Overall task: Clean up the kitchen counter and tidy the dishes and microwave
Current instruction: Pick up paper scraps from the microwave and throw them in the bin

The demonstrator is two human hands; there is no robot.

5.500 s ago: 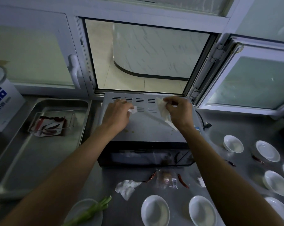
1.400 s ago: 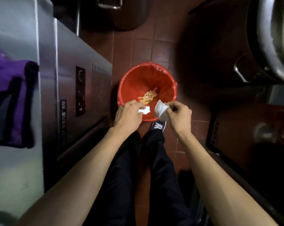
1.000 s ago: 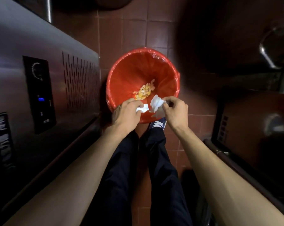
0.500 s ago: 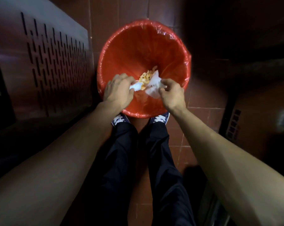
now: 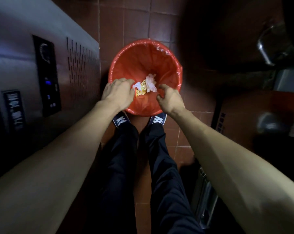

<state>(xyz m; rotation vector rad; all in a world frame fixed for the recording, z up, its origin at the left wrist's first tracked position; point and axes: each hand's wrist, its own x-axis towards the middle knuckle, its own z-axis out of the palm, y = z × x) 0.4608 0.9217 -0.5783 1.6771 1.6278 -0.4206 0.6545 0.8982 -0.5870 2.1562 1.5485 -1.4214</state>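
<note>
1. Head view: half a second back both hands pinched tissues; by now the big tissue (image 5: 151, 82) had dropped into the red bin (image 5: 172, 56), right hand (image 5: 170, 98) fingers loosely spread, empty.
2. Left hand (image 5: 119, 93): small tissue (image 5: 137, 85) sat at its fingertips; couldn't tell if pinched.
3. Risk, I'd guess: that scrap sticking to fingers and missing the bin.
4. Big tissue was crumpled, long axis roughly running away from the person.

I have one view only, the head camera, worn high and pitched almost straight down. It looks past both forearms to the red bin (image 5: 145, 65) on the tiled floor (image 5: 137, 19), the shoes (image 5: 157, 119) just under it. The wide lens bends the steel cabinet (image 5: 16, 68) at the left edge. Nothing overlaps with another view.
</note>
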